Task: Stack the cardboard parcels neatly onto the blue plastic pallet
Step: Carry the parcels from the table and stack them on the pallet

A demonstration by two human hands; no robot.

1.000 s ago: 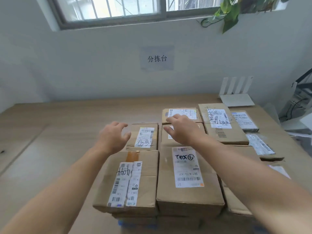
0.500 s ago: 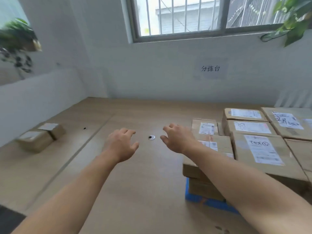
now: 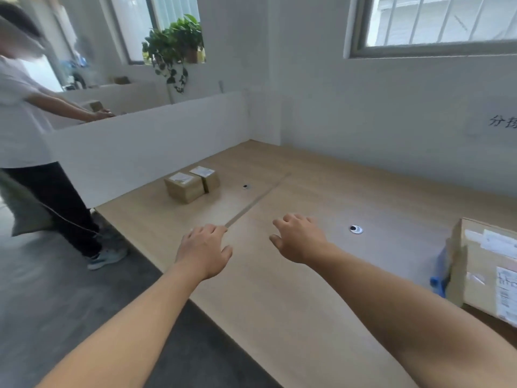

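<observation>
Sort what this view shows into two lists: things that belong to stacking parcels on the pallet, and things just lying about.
Belongs to the job: nearer small brown cardboard parcel; farther small brown cardboard parcel; large brown cardboard parcel on the blue plastic pallet; left hand; right hand.

Just lying about: round silver cable grommet; leafy green potted plant; white paper wall sign.

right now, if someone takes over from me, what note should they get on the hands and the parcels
Left hand: open, empty, above the table.
Right hand: open, empty, beside it.
Done: cardboard parcels sit on the blue pallet at the right edge of view, mostly cut off.
Left: two small parcels stand side by side at the table's far left, off the pallet. Fetch and stack them.
</observation>
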